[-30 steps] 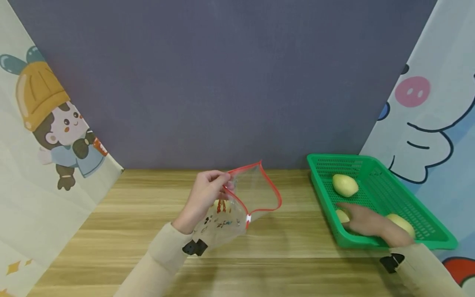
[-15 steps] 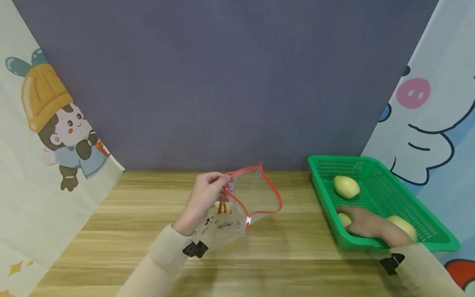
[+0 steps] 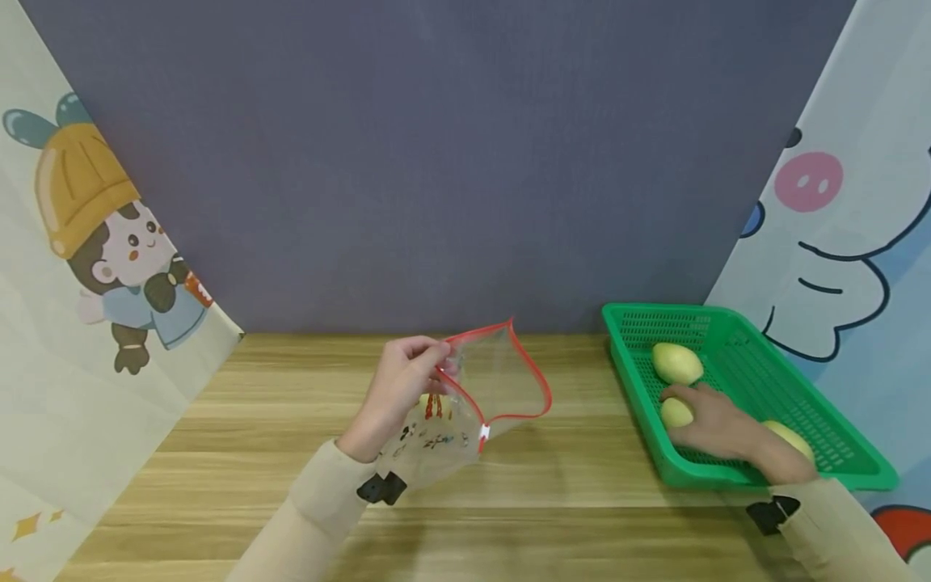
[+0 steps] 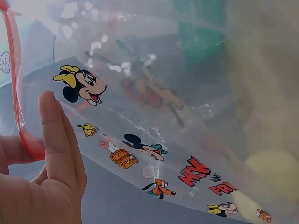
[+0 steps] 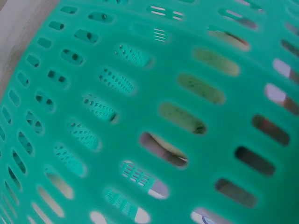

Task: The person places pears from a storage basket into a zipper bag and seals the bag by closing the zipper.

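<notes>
In the head view, my left hand point(image 3: 398, 384) pinches the red zip edge of a clear plastic zip bag point(image 3: 505, 376), whose mouth gapes toward the right. Cartoon prints cover the bag in the left wrist view, and a pale yellow rounded thing point(image 4: 271, 175) shows through its plastic low on the right. My right hand point(image 3: 716, 428) is inside the green basket point(image 3: 822, 396), thumb and fingers round a yellow lemon point(image 3: 676, 413). The basket's slotted wall point(image 5: 154, 74) fills the right wrist view and hides most of that hand.
A second lemon point(image 3: 677, 363) lies behind the right hand, and a third lemon point(image 3: 791, 440) sits partly behind the right wrist. The basket stands at the right of the wooden table point(image 3: 305, 420). A grey panel point(image 3: 465, 162) rises at the back, with cartoon-printed sheets at both sides.
The right hand has closed round the near lemon and shifted it slightly within the basket; more of the lemon now shows. The left hand and bag have stayed nearly still.
</notes>
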The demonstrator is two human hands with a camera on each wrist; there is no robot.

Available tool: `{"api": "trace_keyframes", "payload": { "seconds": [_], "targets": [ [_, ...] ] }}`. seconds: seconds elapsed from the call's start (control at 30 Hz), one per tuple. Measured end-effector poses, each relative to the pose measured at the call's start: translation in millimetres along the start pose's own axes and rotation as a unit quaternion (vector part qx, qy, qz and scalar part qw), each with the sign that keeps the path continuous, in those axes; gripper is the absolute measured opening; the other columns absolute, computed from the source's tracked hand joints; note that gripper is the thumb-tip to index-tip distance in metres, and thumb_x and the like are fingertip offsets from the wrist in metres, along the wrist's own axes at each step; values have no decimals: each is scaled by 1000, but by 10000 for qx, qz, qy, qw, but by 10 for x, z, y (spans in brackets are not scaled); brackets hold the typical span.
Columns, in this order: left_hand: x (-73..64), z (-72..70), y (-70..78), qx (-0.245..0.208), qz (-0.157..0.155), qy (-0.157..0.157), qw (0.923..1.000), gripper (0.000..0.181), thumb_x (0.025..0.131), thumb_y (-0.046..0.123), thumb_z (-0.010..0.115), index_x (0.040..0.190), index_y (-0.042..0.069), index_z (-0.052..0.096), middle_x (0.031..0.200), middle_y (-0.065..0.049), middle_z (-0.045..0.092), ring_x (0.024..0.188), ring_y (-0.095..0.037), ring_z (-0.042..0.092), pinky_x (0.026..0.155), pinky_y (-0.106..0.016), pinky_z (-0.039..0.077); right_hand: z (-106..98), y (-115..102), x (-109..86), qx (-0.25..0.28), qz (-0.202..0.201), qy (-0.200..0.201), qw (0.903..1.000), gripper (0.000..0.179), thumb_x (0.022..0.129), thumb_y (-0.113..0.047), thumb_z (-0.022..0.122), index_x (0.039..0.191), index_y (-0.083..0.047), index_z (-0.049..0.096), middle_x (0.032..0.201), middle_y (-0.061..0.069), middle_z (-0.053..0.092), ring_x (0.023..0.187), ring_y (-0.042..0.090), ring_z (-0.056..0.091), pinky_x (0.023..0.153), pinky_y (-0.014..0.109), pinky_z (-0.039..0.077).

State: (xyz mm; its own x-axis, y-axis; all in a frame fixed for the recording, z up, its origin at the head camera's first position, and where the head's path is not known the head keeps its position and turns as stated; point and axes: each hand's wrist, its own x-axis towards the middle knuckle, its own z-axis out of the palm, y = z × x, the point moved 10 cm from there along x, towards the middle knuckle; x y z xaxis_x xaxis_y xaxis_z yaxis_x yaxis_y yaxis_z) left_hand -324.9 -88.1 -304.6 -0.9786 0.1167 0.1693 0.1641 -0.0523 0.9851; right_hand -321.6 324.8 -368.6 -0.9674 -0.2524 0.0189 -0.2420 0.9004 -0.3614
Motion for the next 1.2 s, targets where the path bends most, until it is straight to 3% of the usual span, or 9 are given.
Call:
{"api": "trace_keyframes", "payload": {
  "seconds": [0.2,0.53,0.83,1.2],
  "targets": [
    [17,0,-6,21,37,18,10000,22,102,12,60,103,-6,72,85,-15,69,71,-20,68,62,-34,62,-101,-80,8,-136,-152,341,9992,53,77,-18,73,125,-1,61,112,28,53,81,27,50,56,34,41],
    [25,4,-8,-11,20,-9,10000,22,101,12,60,103,-7,72,85,-15,70,70,-19,67,62,-32,62,-208,-147,6,-178,-101,464,9987,52,79,-22,74,126,-5,60,118,29,51,88,35,51,59,34,39],
    [40,4,-44,-32,-43,-24,10000,24,102,13,61,103,-9,71,84,-15,70,70,-18,67,62,-31,61,-253,-202,10,-6,-125,495,9987,54,81,-21,74,129,-2,59,119,28,52,72,20,49,55,33,41],
    [24,14,-21,-50,-8,-41,10000,22,101,11,60,102,-8,72,85,-15,69,70,-19,67,61,-32,62,-365,-388,-12,32,-164,718,9973,52,79,-20,72,128,-5,61,117,19,55,74,20,49,57,32,41]
  ]
}}
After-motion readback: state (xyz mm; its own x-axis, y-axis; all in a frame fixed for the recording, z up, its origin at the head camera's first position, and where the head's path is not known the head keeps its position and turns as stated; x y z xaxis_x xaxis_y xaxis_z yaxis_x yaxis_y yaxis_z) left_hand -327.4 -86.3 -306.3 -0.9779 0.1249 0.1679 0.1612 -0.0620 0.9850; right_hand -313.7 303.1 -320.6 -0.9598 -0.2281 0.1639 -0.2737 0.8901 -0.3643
